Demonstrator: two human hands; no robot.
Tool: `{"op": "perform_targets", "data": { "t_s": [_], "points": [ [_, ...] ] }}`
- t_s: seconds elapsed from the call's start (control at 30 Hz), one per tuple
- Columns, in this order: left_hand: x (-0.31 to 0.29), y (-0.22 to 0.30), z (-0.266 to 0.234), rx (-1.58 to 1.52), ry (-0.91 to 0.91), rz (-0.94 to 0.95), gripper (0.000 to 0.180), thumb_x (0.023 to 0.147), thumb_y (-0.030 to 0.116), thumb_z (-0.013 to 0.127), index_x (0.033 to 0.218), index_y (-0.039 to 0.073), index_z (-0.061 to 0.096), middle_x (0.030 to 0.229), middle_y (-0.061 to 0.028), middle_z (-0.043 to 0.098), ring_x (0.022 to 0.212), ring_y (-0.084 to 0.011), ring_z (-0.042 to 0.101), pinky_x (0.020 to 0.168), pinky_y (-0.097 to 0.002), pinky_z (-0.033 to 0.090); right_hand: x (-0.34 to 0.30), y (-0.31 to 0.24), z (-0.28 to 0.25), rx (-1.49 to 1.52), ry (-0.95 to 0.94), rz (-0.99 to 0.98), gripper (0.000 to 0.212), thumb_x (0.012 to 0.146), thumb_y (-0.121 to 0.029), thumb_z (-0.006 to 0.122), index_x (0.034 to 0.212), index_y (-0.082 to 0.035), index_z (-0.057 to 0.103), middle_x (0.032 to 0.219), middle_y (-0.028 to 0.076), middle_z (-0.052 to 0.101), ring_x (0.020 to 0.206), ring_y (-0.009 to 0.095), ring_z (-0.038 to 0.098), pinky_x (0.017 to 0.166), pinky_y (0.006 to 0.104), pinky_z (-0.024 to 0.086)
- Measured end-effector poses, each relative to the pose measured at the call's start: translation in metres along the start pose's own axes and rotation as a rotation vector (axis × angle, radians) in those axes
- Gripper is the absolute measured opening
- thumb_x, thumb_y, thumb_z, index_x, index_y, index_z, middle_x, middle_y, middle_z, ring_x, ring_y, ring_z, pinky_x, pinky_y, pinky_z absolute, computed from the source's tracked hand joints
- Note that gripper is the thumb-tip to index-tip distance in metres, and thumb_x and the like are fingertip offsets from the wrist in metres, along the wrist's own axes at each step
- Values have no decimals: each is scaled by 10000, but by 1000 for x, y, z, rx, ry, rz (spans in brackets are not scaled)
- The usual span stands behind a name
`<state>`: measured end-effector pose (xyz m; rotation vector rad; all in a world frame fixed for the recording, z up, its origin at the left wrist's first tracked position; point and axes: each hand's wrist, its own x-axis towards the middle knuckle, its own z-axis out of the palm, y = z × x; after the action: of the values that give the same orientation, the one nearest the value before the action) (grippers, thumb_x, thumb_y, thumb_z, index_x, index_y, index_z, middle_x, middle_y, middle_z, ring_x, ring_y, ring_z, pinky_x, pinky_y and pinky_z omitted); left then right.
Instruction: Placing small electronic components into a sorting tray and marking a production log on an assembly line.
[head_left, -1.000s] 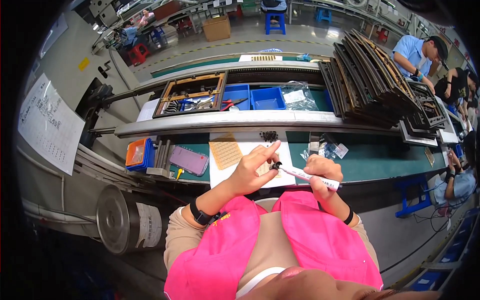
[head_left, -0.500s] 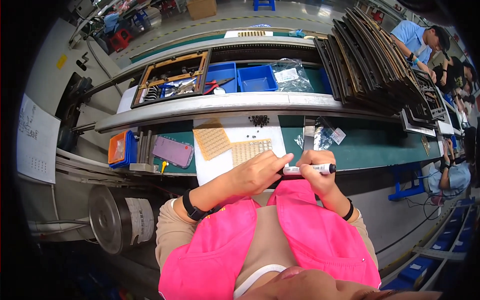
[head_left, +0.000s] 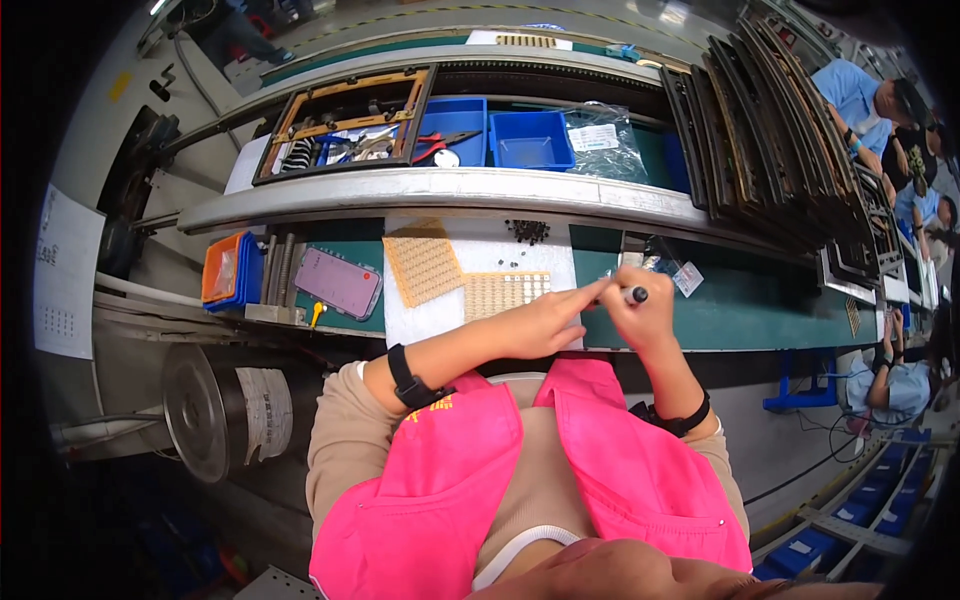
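Observation:
My right hand [head_left: 642,315] is closed around a marker pen [head_left: 636,295]; only its dark end shows, and the rest is hidden in the fist. Beside it, my left hand [head_left: 540,326] has its fingers stretched out toward the right hand, fingertips touching or nearly touching it. Whether anything small lies between the fingertips cannot be made out. Just beyond the left hand, a tan perforated board [head_left: 500,293] with some white squares lies on a white sheet [head_left: 408,325]. A second tan board [head_left: 422,265] overlaps it at the left. Small black parts [head_left: 527,232] are heaped behind them.
A purple-screened phone [head_left: 338,282], a yellow-headed tool [head_left: 317,313] and stacked orange and blue bins [head_left: 232,272] are at the left. A metal rail [head_left: 450,184] crosses behind. Beyond it sit blue trays [head_left: 530,140] and stacked dark frames [head_left: 770,130]. Co-workers [head_left: 858,100] are at the right.
My right hand has moved up and turned the marker, so its end now faces upward. My left fingers have straightened from a bent grip near the marker. The view has shifted slightly.

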<state>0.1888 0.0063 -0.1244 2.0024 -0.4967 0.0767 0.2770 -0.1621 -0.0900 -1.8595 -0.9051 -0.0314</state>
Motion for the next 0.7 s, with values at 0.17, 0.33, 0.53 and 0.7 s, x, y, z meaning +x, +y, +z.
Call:
{"op": "perform_targets", "data": {
  "t_s": [0.17, 0.33, 0.53, 0.7],
  "points": [
    [-8, -14, -33, 79, 62, -37, 545, 845, 90, 641, 1350, 6, 453, 1219, -217, 578, 1097, -379, 585, 916, -399, 485, 7, 56, 6, -304, 123, -36, 214, 739, -71, 579, 570, -26, 456, 505, 125, 479, 438, 290, 496, 452, 379, 392],
    [-65, -24, -55, 370, 121, -103, 498, 795, 154, 709, 1230, -5, 528, 1281, -199, 546, 1167, -364, 539, 961, -406, 449, 1, 69, 7, -276, 78, 15, 157, 738, -70, 591, 618, -26, 500, 538, 121, 498, 469, 285, 507, 480, 388, 406],
    [-89, -27, -45, 677, 170, -159, 453, 735, 256, 763, 1069, 18, 572, 1284, -167, 523, 1232, -346, 470, 1020, -440, 375, 5, 50, -7, -540, 16, -266, 57, 748, -49, 631, 800, -27, 629, 732, 124, 599, 647, 296, 591, 602, 395, 470],
    [-75, -32, -49, 617, 254, -157, 383, 757, 224, 736, 1040, 18, 582, 1170, -171, 560, 1109, -355, 534, 948, -435, 427, 8, 63, 12, -673, -91, -353, 194, 760, -1, 648, 953, -12, 649, 906, 141, 628, 739, 318, 618, 716, 403, 502]
  ]
}}
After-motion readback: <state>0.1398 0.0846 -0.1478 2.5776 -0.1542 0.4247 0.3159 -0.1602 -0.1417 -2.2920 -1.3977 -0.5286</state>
